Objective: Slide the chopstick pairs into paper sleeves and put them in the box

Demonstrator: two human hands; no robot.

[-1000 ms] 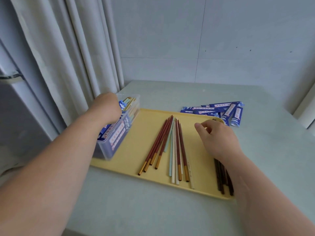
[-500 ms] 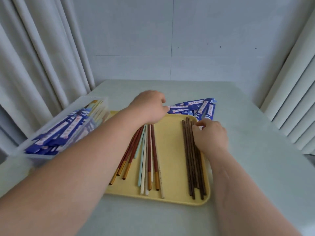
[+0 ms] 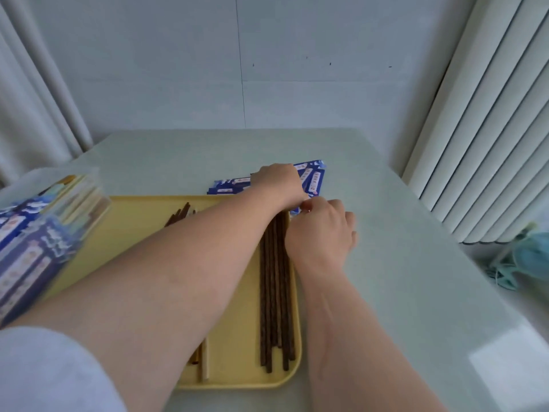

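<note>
On the yellow tray (image 3: 237, 337), dark-brown chopsticks (image 3: 274, 292)

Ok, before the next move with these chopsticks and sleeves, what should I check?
1. Sleeves within reach: ok, the blue paper sleeves lie beyond the tray, with the left hand over them.
2. One sleeve gripped: cannot tell, fingers hidden.
3. Chopsticks ready: ok, the dark chopsticks lie on the tray beside the right hand.
4. Pair pinched by the right hand: cannot tell.
5. Room in the box: cannot tell, blurred.
</note>
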